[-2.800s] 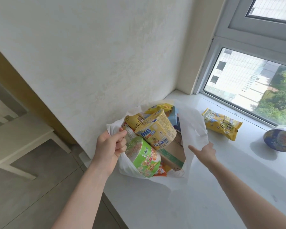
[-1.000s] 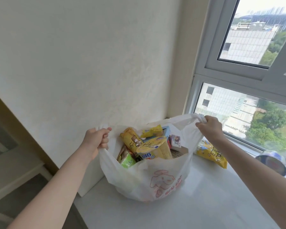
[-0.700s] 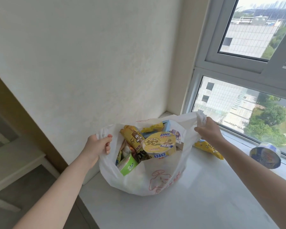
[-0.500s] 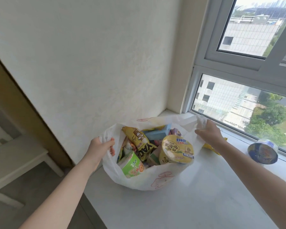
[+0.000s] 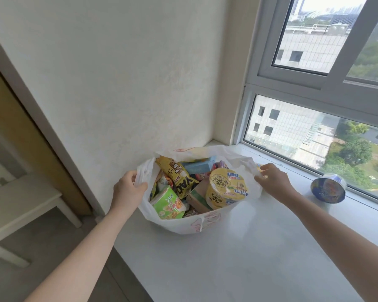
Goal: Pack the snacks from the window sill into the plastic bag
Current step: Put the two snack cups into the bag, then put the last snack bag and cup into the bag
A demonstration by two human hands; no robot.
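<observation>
Left hand [image 5: 129, 189] grips the plastic bag [image 5: 183, 225] rim; right hand [image 5: 273, 182] seemingly pinches the opposite rim. Next: free the right hand, reach beyond it for the blue bowl [image 5: 327, 188].

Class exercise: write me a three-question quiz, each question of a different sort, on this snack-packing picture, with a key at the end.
1. True or false: the blue noodle bowl is already inside the plastic bag.
2. Which hand holds the bag's handle nearer the window? A) left hand B) right hand C) neither
3. Fill in: the yellow noodle cup marked BIG lies tipped on its ____ in the bag.

Key
1. False: it lies on the window sill by the glass, apart from the bag.
2. B: each hand has a grip on one handle; the right is on the window side.
3. side
</observation>
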